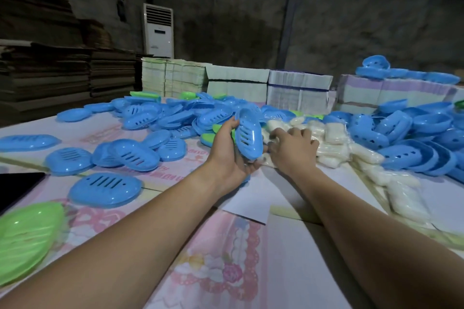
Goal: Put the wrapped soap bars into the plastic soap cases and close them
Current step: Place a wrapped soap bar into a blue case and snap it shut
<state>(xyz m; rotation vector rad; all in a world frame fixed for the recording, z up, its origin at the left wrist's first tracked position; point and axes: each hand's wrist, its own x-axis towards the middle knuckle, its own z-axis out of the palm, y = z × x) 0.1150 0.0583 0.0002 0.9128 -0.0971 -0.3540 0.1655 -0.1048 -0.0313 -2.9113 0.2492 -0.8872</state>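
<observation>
Blue soap case (247, 137) in left hand (229, 158); right hand (291, 149) among soap bars (334, 143).

Glossy blue plastic soap case (247, 137)

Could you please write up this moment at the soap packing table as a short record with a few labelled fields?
Left hand: left hand grips a blue soap case, held tilted on edge, slotted side toward the camera
Right hand: right hand reaches into the pile of wrapped soap bars, fingers curled; whether it holds a bar cannot be told
Supplies: loose blue case parts heaped across the table
Near left: green case part
Stage: no soap visible in the held case yet
</observation>
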